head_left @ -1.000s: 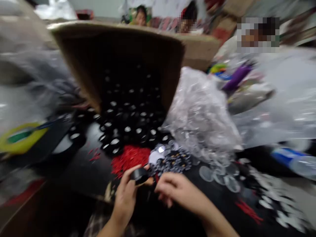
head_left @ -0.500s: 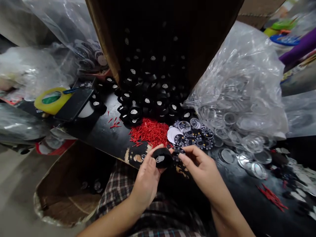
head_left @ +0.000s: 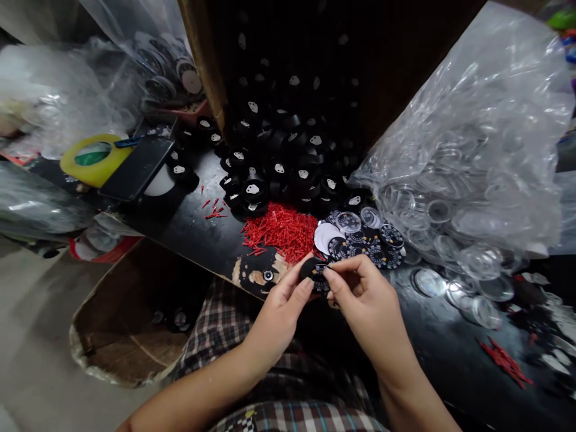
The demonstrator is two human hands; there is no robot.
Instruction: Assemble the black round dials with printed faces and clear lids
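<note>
My left hand [head_left: 281, 312] grips a round black casing [head_left: 307, 267] near the table's front edge. Between the thumb and fingers of my right hand [head_left: 366, 300] is a printed black dial disc [head_left: 320, 279], held against the casing's face. Just beyond the hands lies a heap of small red pointed pieces [head_left: 281, 231]. To its right are more printed dial discs [head_left: 371, 247], with a white disc [head_left: 327, 238] at their left side. Behind, many black casings [head_left: 279, 171] with white marks spill from a dark box.
A clear plastic bag [head_left: 477, 108] holds transparent round covers [head_left: 450, 210], some loose on the black table [head_left: 193, 231]. At left lie a yellow tape roll [head_left: 92, 162] and a dark phone [head_left: 137, 168]. An open carton [head_left: 112, 360] stands below left; red strips [head_left: 506, 363] lie at right.
The dial disc, previously beside the casing, now lies over its face. My left hand has turned the casing, and both hands are closer together. The whole view has shifted slightly.
</note>
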